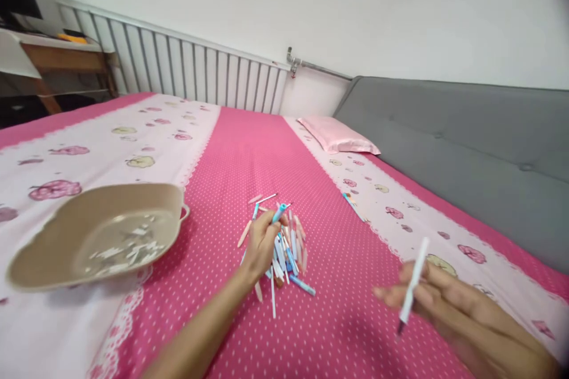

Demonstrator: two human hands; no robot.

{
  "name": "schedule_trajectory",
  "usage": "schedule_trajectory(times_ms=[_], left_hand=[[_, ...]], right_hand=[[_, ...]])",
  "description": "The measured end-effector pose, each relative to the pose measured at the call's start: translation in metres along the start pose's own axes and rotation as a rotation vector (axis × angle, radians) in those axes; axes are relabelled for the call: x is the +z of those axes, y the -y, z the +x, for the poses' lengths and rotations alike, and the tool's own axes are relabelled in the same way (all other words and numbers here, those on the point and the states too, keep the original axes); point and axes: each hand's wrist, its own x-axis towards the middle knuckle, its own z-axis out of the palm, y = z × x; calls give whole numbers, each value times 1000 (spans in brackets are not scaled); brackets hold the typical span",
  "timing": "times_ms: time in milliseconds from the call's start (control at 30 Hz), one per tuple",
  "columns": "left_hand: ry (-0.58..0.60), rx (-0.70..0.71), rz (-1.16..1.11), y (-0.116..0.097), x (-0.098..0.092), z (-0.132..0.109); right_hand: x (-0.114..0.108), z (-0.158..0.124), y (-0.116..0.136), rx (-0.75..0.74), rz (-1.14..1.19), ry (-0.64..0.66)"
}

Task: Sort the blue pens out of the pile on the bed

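Note:
A loose pile of pens (pixel 287 251), pink, white and blue, lies on the pink dotted bedsheet (pixel 249 148). My left hand (pixel 261 243) reaches into the pile and its fingers are closed round a light blue pen cap (pixel 280 212). My right hand (pixel 433 295) hovers lower right, pinching a white pen (pixel 413 285) that points tip down. A beige plastic basin (pixel 95 235) with small bits inside sits at the left.
A single blue pen (pixel 353 206) lies apart on the pale floral strip. A pink pillow (pixel 338 136) rests by the grey padded headboard (pixel 466 148). A white radiator (pixel 178 68) and a wooden desk (pixel 62 59) stand beyond the bed.

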Motion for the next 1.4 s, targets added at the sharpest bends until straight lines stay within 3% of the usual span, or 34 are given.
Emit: schedule_trajectory(times_ms=[33, 100, 200, 333, 467, 867, 1100, 1400], left_hand=[[17, -8, 6, 7, -3, -1], [44, -6, 27, 19, -7, 0], [79, -34, 57, 36, -10, 5], [73, -155, 64, 55, -11, 7], [79, -230, 57, 62, -11, 5], [166, -110, 52, 46, -6, 4], [175, -107, 45, 44, -6, 6], [152, -156, 78, 42, -6, 9]], right_hand=[[14, 19, 10, 33, 11, 63], [44, 53, 27, -9, 64, 57], [86, 91, 41, -143, 127, -74], [128, 124, 32, -159, 180, -152], [154, 140, 11, -116, 305, -164], [160, 127, 5, -128, 288, -138], [156, 126, 1, -179, 234, -240], [156, 128, -6, -214, 65, -78]])
